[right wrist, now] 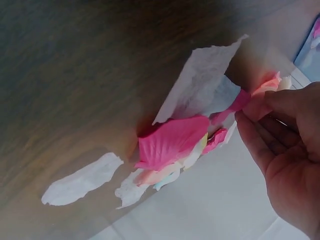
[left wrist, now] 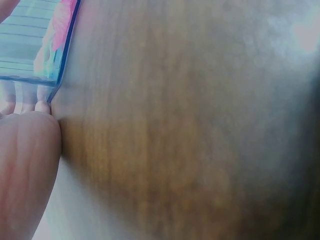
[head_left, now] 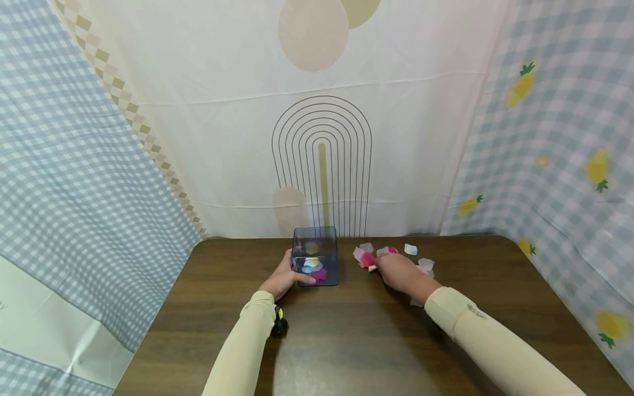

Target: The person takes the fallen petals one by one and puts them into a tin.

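My left hand (head_left: 282, 279) holds a clear, bluish square box (head_left: 329, 250) by its left side, the thumb lying across its front. Artificial petals (head_left: 313, 267) in white, pale blue and magenta lie inside the box. In the left wrist view a corner of the box (left wrist: 56, 75) shows beside the hand (left wrist: 25, 170). To the right of the box, my right hand (head_left: 402, 272) is over scattered petals. In the right wrist view its thumb and fingers pinch a few pink and peach petals (right wrist: 258, 102). A bright pink petal (right wrist: 172, 142) and several pale ones lie nearby.
Loose white petals (head_left: 410, 249) lie at the back of the brown wooden table (head_left: 342, 341), with others (head_left: 426, 264) right of my right hand. A patterned cloth (head_left: 238, 165) hangs behind the table. Beside the left sleeve is a small black object (head_left: 279, 325) with a yellow patch.
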Tool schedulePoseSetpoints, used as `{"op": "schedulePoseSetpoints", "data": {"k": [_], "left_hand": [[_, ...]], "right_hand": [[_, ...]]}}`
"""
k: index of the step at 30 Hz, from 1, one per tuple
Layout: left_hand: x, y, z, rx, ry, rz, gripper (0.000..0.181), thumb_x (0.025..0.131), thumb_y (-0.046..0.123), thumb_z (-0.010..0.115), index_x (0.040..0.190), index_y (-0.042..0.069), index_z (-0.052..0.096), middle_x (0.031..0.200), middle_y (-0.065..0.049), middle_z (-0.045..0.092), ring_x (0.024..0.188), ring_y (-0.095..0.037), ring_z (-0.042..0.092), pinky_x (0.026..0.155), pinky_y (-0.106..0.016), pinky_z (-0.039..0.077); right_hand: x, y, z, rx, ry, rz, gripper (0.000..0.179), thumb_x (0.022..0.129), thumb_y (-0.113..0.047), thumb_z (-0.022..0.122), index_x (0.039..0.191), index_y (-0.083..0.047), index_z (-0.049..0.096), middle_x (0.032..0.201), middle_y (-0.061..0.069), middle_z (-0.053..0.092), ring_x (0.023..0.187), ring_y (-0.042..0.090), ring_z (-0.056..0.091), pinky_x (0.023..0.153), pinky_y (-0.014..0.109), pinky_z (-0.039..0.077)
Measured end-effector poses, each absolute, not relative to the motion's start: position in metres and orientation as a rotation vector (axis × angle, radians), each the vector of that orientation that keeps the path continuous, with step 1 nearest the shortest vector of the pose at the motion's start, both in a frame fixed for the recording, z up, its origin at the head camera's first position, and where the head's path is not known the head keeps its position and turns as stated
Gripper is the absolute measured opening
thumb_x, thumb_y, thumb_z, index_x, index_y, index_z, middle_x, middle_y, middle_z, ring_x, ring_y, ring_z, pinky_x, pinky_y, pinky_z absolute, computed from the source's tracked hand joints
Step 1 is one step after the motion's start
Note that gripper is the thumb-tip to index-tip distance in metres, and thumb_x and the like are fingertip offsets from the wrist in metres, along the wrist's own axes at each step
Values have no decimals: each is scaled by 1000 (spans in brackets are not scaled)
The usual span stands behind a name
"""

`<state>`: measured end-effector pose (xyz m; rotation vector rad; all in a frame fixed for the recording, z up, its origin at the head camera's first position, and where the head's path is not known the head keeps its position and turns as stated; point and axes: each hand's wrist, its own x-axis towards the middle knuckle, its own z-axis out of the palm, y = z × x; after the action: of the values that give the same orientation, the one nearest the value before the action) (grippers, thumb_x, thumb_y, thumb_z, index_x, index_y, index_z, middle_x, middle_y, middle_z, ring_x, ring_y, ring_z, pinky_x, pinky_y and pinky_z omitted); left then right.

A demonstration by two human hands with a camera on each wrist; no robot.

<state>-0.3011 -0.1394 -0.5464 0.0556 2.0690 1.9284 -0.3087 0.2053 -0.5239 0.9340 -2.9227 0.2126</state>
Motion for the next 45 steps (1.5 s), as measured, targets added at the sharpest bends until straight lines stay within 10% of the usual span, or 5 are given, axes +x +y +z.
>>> {"op": "schedulePoseSetpoints", "data": {"k": [10,20,45], "left_hand": [[-303,-139,-549,68,2077,1928,110,73,-2,92,159,16,26,151,-17,55,134,-30,59,125,-50,39],[-304,-140,-549,58,2062,1947,108,73,-4,91,158,15,26,152,-18,55,134,-31,60,124,-48,41],[-302,-140,-548,81,2045,1956,107,76,-7,88,160,12,23,153,-19,55,135,-31,61,123,-50,43]], "right_hand": [[-304,191,-488,800,-2805,491,13,102,-9,68,107,-5,78,97,6,77,93,23,73,86,44,62],[-300,141,-440,826,-2698,674,19,108,-22,63,108,-11,78,90,3,75,75,15,70,82,41,62],[-338,66,-452,865,-2682,757,16,104,-17,68,108,-9,82,105,6,83,91,17,76,82,36,63]]}}
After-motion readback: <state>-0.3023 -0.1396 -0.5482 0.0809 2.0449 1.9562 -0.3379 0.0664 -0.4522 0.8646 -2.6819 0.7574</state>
